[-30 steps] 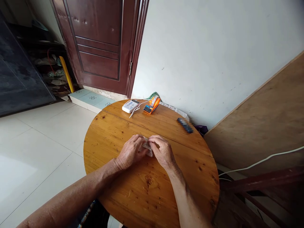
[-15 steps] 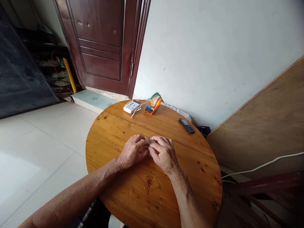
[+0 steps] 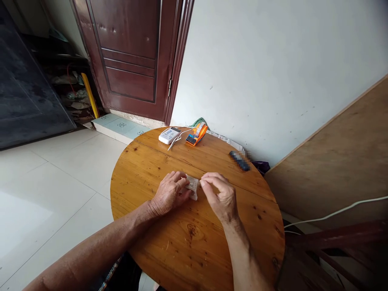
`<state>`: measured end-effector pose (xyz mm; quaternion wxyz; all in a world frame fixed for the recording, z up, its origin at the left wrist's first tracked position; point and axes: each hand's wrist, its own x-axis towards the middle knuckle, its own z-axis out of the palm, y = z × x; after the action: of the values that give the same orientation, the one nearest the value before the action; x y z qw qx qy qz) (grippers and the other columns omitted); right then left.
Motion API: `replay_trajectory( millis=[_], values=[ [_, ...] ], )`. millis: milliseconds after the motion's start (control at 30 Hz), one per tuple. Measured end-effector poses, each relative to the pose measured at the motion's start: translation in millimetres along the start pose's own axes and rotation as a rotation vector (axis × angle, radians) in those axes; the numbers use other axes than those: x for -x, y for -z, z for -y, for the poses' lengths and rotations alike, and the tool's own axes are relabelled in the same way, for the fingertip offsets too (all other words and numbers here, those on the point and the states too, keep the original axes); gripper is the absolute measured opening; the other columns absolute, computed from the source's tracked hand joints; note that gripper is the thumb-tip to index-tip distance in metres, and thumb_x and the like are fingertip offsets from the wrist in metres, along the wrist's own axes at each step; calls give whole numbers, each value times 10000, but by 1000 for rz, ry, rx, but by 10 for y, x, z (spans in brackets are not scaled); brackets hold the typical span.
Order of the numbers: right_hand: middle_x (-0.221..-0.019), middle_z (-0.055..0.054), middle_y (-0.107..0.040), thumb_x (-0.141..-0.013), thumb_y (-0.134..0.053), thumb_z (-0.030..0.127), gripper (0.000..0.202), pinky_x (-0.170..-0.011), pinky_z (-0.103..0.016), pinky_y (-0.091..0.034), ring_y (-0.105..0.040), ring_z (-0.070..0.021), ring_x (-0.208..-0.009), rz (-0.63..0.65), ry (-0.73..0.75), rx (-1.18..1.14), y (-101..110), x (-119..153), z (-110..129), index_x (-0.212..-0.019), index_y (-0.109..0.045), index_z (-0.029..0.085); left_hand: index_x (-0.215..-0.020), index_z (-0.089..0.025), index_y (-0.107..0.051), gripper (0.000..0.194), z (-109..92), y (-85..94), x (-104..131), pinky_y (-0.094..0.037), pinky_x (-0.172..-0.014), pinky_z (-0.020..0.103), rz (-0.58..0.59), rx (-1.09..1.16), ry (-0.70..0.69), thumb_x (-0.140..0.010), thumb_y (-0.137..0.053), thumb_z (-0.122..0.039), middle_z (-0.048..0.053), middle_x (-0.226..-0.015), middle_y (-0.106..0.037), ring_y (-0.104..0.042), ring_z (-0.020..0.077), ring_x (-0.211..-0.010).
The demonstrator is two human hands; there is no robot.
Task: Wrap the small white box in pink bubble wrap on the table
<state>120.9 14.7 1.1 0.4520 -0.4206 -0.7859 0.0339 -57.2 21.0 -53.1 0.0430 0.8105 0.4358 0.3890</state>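
A small packet with a clear, crinkled plastic-like wrap [image 3: 193, 186] rests on the round wooden table. My left hand [image 3: 171, 192] lies over its left part with bent fingers and thumb gripping it, hiding that side. Just off its right end is my right hand [image 3: 220, 194], thumb and forefinger pinched together. Whether anything thin sits in that pinch is too small to tell. What the packet contains cannot be made out.
Toward the back of the table [image 3: 188, 258] stand an orange tape dispenser [image 3: 197, 135] and a white device [image 3: 169, 135] with a white cord. A dark, blurred-out object [image 3: 239, 161] lies at the right rim. Behind are a white wall and a reddish door [image 3: 130, 81].
My right hand has drawn back to the right from the packet, its thumb and forefinger now pinched. More of the packet shows. My left hand stays on it.
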Motion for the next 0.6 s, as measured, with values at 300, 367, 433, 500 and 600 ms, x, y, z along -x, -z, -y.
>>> replay_trajectory(
  millis=[300, 367, 433, 500, 600],
  values=[
    [-1107, -82, -663, -934, -499, 246, 256, -899, -391, -455, -604, -237, -1019, 240, -21, 217, -100, 67, -80, -1059, -722, 237, -949, -208, -657, 129, -15, 30, -2, -486, -823, 352, 11, -19, 3, -824, -631, -232, 58, -1048, -666, -588, 213, -908],
    [-1107, -80, -666, -927, -509, 220, 247, -880, -395, -438, -588, -244, -1013, 274, 19, 323, -121, 67, -24, -1036, -729, 246, -941, -210, -661, 133, -20, 29, -5, -488, -817, 347, 14, -24, 8, -811, -635, -214, 56, -1036, -668, -589, 207, -893],
    [-1083, -82, -677, -920, -511, 192, 241, -854, -395, -421, -578, -248, -993, 279, 50, 409, -129, 59, 39, -1006, -731, 238, -936, -213, -667, 143, -20, 20, -8, -491, -815, 343, 2, -29, 13, -798, -637, -192, 56, -1041, -667, -592, 202, -892],
    [-1070, -89, -682, -914, -511, 174, 232, -852, -395, -407, -574, -248, -985, 249, 72, 443, -126, 52, 91, -969, -730, 227, -941, -216, -674, 146, -16, 11, -12, -493, -818, 341, -9, -32, 20, -801, -636, -191, 56, -1046, -667, -596, 199, -900],
    [-1089, -88, -683, -892, -526, 151, 203, -885, -405, -388, -579, -243, -987, 198, 98, 433, -113, 53, 136, -879, -717, 218, -941, -217, -682, 131, -11, 9, -20, -494, -821, 343, 6, -31, 32, -816, -650, -240, 56, -1047, -667, -597, 202, -906]
  ],
)
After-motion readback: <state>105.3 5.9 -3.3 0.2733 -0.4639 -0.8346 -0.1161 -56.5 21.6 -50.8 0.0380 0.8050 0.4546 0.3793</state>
